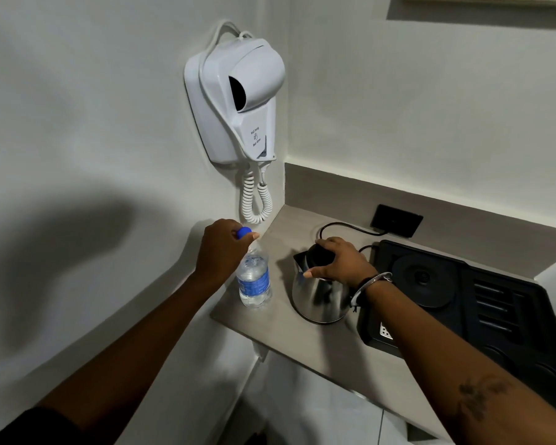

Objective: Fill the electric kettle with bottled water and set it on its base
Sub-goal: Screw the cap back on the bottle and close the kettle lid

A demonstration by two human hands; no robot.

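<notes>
A clear water bottle [253, 281] with a blue label stands upright on the grey counter [289, 335] near its left edge. My left hand [220, 248] is closed around the bottle's blue cap [244, 232]. To the right stands a steel electric kettle [318, 297] with a black lid, directly on the counter. My right hand [337, 261] rests on top of the kettle, fingers wrapped over its lid. The round black kettle base [426, 279] sits bare in a black tray [482, 316] further right, with nothing on it.
A white wall-mounted hair dryer [238, 101] with a coiled cord [254, 200] hangs just above the bottle. A black power cord [344, 227] runs from the tray to a black wall socket [397, 220]. The counter's front edge drops off below the bottle.
</notes>
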